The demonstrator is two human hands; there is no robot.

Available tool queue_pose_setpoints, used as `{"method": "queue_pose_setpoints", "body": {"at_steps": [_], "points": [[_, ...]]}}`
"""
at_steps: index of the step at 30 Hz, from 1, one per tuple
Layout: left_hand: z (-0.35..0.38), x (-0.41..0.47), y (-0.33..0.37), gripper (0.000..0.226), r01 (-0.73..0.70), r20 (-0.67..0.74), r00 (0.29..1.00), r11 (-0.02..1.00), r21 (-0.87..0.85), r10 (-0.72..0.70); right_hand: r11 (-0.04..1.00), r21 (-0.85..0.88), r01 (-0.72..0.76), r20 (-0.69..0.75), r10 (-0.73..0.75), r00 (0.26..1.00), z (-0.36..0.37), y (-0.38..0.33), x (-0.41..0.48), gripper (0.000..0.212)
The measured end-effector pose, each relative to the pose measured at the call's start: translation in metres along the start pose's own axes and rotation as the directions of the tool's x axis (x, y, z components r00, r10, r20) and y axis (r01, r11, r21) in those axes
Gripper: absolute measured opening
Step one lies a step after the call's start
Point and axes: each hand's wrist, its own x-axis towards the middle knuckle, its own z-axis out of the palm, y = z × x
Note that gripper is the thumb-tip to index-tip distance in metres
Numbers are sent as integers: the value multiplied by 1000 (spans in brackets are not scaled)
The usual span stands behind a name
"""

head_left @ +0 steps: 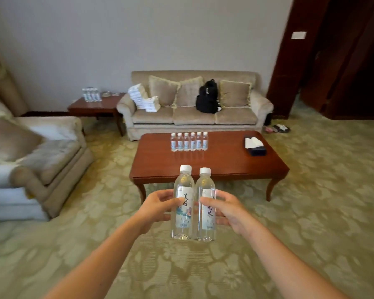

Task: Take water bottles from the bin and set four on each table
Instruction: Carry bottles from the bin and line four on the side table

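Lounge with patterned green-gold carpet [311, 190] and pale wall [138, 29].
Beige sofa [194, 117] against the wall, armchair [48, 152] left, dark wooden doorway [341, 61] right.

Left bottle [183, 221], right bottle [207, 221]: clear, upright, adjacent.

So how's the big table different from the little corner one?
The coffee table is long and stands in front of the sofa; the side table is smaller and sits beside it. The coffee table holds six bottles in a row and a tissue box; the side table holds a small cluster. Both are reddish-brown wood.
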Motion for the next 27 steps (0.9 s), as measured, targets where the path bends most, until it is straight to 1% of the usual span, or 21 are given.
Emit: {"method": "queue_pose_setpoints", "body": {"at_steps": [3, 6, 10, 14, 17, 20, 23, 25, 27], "points": [[-48, -8, -15, 30, 20, -111, 993, 999, -40, -24, 997, -80, -13, 114, 22, 993, 49, -14, 24, 32], [-91, -18, -30, 28, 38, -231, 971, 995, -96, -59, 984, -172, -35, 250, 78, 965, 93, -27, 48, 34], [-142, -32, -48, 23, 58, -350, 930, 983, -174, -117, 963, -263, -52, 421, 163, 892, 150, -37, 88, 33], [-195, -32, -58, 27, 56, -443, 884, 976, -212, -147, 946, -320, -47, 537, 222, 814, 207, -44, 139, 44], [-238, -18, -57, 34, 45, -508, 847, 973, -225, -157, 950, -309, -46, 572, 225, 789, 252, -54, 184, 72], [-285, 5, -46, 39, 28, -562, 812, 973, -229, -156, 960, -280, -21, 629, 200, 751, 296, -73, 230, 82], [-332, 34, -29, 43, 9, -605, 783, 975, -222, -145, 962, -272, 20, 674, 176, 717, 335, -99, 282, 102], [-361, 55, -18, 43, 4, -624, 768, 976, -218, -143, 963, -268, 27, 705, 177, 686, 357, -119, 315, 106], [-389, 77, -8, 45, -11, -636, 760, 976, -216, -132, 969, -247, 19, 733, 174, 658, 375, -137, 346, 100]]}}
